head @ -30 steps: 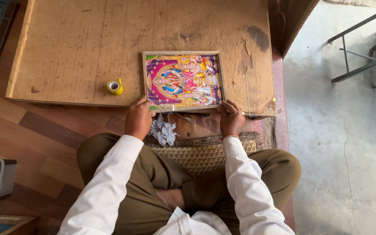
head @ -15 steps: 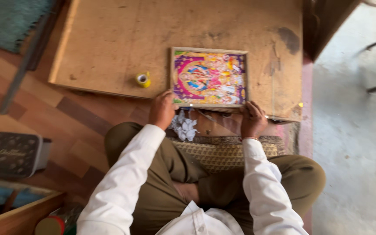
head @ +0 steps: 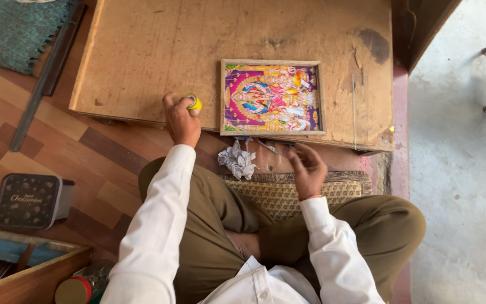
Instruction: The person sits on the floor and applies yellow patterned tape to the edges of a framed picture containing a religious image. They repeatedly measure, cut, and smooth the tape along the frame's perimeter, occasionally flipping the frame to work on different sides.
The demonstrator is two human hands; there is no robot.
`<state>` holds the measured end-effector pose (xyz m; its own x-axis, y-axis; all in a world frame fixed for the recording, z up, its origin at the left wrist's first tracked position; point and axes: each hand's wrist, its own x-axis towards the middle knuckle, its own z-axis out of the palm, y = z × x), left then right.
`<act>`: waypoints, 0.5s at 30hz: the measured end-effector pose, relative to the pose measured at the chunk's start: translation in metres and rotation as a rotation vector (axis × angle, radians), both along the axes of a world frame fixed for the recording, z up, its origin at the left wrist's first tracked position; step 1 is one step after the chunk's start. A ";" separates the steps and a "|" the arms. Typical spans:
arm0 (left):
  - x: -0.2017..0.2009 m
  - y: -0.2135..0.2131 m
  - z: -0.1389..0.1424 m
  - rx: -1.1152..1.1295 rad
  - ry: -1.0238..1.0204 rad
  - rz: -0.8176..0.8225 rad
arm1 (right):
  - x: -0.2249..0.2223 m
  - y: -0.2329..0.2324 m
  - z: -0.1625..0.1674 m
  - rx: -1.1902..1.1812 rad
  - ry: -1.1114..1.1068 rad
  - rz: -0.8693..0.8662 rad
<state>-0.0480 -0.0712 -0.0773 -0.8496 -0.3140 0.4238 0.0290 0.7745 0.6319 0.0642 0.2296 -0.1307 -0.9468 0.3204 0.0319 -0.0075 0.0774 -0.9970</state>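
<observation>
A colourful framed picture [head: 271,97] lies flat on a worn wooden board [head: 158,50] near its front edge. My left hand [head: 180,119] is closed around a small yellow bottle [head: 195,103] on the board, just left of the picture. My right hand [head: 307,167] hovers below the picture's lower right corner, fingers apart and holding nothing, off the board and above a woven mat [head: 279,194]. A crumpled white paper [head: 237,160] lies between my hands, in front of the board.
A dark tin box [head: 29,200] sits on the wood-pattern floor at left. A wooden crate [head: 23,273] with tools and a red-capped jar [head: 77,288] is at bottom left. A green rug [head: 15,28] lies top left, grey concrete floor [head: 462,169] at right.
Both hands have left the picture's lower edge. My left hand moved left and took hold of the yellow bottle. My right hand drew back toward my lap. The camera shifted.
</observation>
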 end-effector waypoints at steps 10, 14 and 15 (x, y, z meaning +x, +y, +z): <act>0.097 0.073 -0.010 0.693 -0.285 -0.852 | -0.005 0.007 0.059 -0.282 -0.186 0.598; 0.102 0.081 -0.011 0.527 -0.256 -0.816 | 0.001 0.005 0.042 -0.346 -0.200 0.512; 0.102 0.082 -0.013 0.531 -0.268 -0.806 | 0.001 0.005 0.035 -0.354 -0.176 0.496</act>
